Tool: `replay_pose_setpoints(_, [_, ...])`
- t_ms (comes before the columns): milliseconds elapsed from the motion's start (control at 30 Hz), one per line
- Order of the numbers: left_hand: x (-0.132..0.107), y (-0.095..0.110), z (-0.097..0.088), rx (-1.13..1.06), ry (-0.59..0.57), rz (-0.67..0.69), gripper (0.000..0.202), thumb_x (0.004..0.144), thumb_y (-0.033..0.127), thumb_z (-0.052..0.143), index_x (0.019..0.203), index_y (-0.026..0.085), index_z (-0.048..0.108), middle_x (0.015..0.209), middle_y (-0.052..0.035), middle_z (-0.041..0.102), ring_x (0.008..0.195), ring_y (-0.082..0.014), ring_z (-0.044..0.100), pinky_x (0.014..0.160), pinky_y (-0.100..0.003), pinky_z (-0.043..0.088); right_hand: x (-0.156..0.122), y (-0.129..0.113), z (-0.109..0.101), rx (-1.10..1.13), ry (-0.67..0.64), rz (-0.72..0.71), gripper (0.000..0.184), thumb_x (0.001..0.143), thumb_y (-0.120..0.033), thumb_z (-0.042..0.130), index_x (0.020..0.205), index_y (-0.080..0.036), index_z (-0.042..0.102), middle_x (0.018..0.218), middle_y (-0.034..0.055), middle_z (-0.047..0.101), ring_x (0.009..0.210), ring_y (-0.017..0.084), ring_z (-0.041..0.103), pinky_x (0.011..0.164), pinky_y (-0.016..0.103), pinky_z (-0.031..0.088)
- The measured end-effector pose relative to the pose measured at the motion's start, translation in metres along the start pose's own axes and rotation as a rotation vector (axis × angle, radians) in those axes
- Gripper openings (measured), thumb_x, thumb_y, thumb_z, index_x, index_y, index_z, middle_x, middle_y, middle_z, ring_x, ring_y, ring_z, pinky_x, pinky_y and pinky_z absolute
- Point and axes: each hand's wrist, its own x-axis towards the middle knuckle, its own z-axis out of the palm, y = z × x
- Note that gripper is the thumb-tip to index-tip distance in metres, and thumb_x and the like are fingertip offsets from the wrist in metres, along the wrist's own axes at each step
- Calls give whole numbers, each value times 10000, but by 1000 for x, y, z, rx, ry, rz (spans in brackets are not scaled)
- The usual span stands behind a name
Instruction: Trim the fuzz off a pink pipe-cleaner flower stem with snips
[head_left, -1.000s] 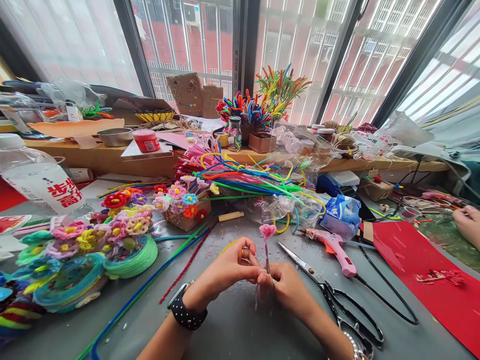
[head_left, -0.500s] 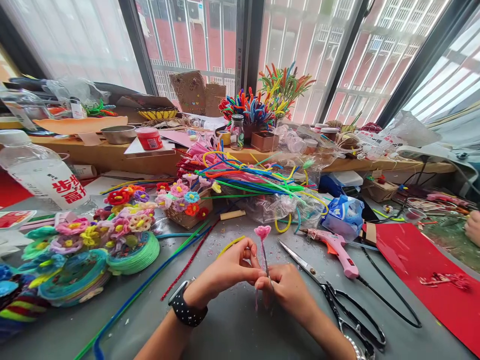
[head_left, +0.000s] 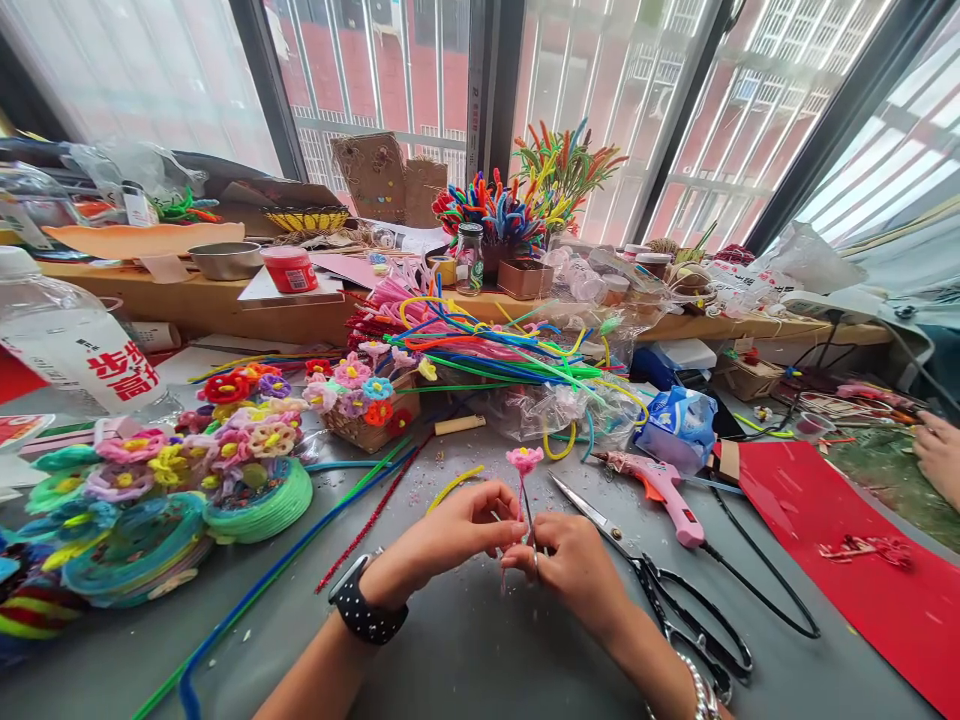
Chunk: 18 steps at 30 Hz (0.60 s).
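Note:
Upright between my hands stands a pink fuzzy-wire flower (head_left: 524, 460) with a yellow centre. My left hand (head_left: 472, 525), closed in a pinch, holds its thin pink stem, whose lower end hangs below the fingers. In my right hand (head_left: 566, 560) are small scissors (head_left: 529, 515); their slim dark blades point up beside the stem, and the fingers hide most of the handles. Large black-handled scissors (head_left: 652, 590) lie on the grey table to the right, close to my right hand. A yellow pipe cleaner (head_left: 455, 487) lies just beyond my left hand.
Fuzzy flowers in coiled green pots (head_left: 259, 505) stand at left, near a large water bottle (head_left: 71, 345). A pink glue gun (head_left: 660, 490) and red sheet (head_left: 832, 540) lie right. Pipe cleaners (head_left: 487, 345) are heaped behind. Another person's hand (head_left: 937, 455) shows far right.
The flower head has tipped, so its yellow centre shows. My hands stay close together, the scissors still beside the stem. The view has shifted slightly; the other person's hand reaches further in.

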Motion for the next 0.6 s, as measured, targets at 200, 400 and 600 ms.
replay_pose_setpoints(200, [-1, 5, -4, -19, 185, 99, 230, 671, 335, 611, 806, 159, 548, 767, 4, 559, 675, -106, 498, 576, -202, 355, -2, 3, 2, -149, 83, -34, 628, 727, -660, 315, 450, -154, 563, 516, 24, 556, 492, 115, 493, 475, 221, 296])
replay_pose_setpoints(400, [-7, 19, -1, -108, 204, 142, 253, 668, 292, 628, 880, 159, 595, 794, -12, 593, 740, -133, 523, 661, -224, 380, -5, 4, 8, -209, 219, -121, 630, 697, -683, 311, 461, -158, 567, 491, 18, 538, 458, 112, 494, 450, 226, 283])
replay_pose_setpoints(600, [-7, 20, 3, -171, 251, 177, 177, 628, 259, 663, 754, 138, 630, 760, -14, 592, 722, -131, 520, 653, -218, 391, -5, 8, 12, -245, 204, -162, 541, 677, -643, 429, 486, -161, 585, 511, 18, 555, 481, 125, 524, 463, 227, 300])
